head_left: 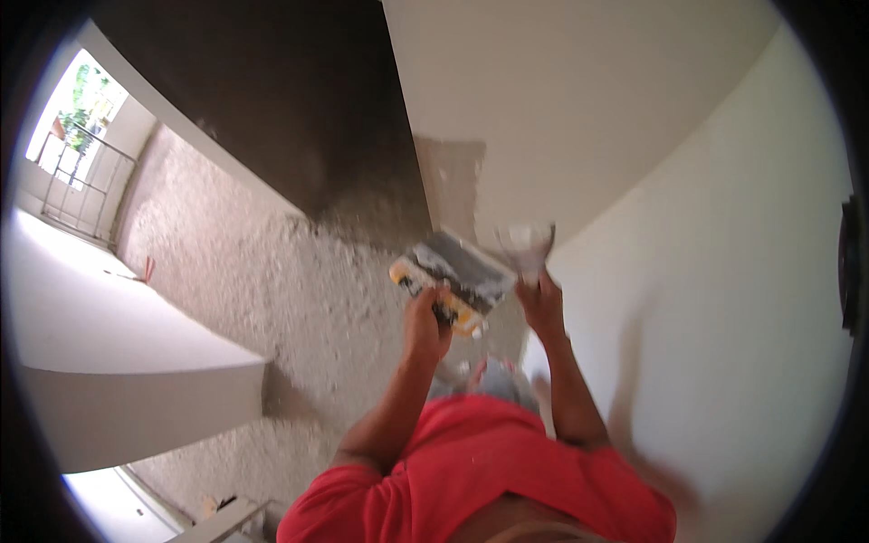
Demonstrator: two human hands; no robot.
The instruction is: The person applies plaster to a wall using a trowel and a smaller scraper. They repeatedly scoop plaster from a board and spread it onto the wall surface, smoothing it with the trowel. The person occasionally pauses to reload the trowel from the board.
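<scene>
My left hand [425, 329] is closed round the yellow-and-black edge of a wide, flat plastering blade [471, 264]. Grey and whitish filler is smeared across its face. Just to the right, my right hand [542, 308] grips a putty knife [526, 242] by its handle, the broad blade pointing up and away from me. Pale filler coats that blade, which sits near the right end of the wide blade; whether the two touch I cannot tell. Beyond them, a darker, damp-looking patch [454, 176] marks the pale wall [579, 90].
A smooth white wall [715, 335] runs close along my right, with a dark object [849, 262] at its far edge. On the left lie rough, gritty floor [317, 299] and a white wall corner [181, 389]. A dark surface [290, 109] stands ahead; a metal railing [77, 181] is far left.
</scene>
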